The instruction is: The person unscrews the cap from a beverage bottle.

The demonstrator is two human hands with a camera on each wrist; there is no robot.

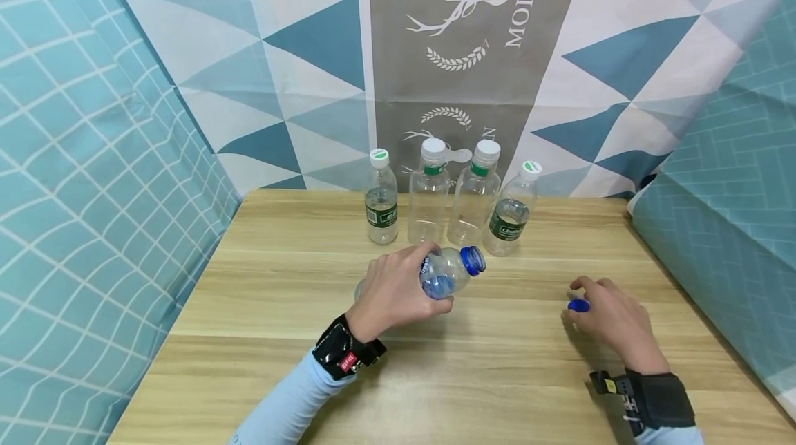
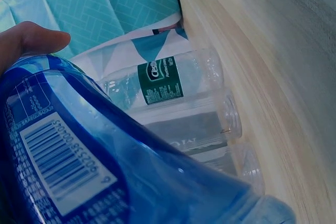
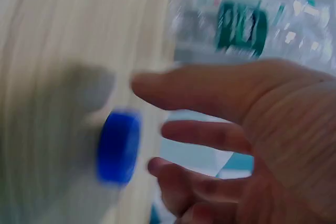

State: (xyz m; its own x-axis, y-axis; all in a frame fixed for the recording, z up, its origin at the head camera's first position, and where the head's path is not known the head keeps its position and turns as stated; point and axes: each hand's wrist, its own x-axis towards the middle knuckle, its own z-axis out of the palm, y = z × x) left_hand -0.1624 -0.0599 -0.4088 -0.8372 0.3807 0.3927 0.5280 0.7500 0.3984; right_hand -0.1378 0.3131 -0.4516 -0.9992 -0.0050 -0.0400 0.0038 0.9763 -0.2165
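Holds tilted, uncapped bottle (image 1: 446, 273) over counter (image 1: 497, 376) toward back edge w/ fingers of L hand (image 1: 395, 289) clamped round body and of R hand (image 1: 612, 315) apart just by blue cap (image 3: 119, 148) toward R edge; prob light, thin-walled, slippery, so best gripped mid-body w/o squeezing.

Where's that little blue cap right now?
In the head view, the blue cap is on the right side, by the fingertips of the right hand, to the right of the bottle held in the left hand.
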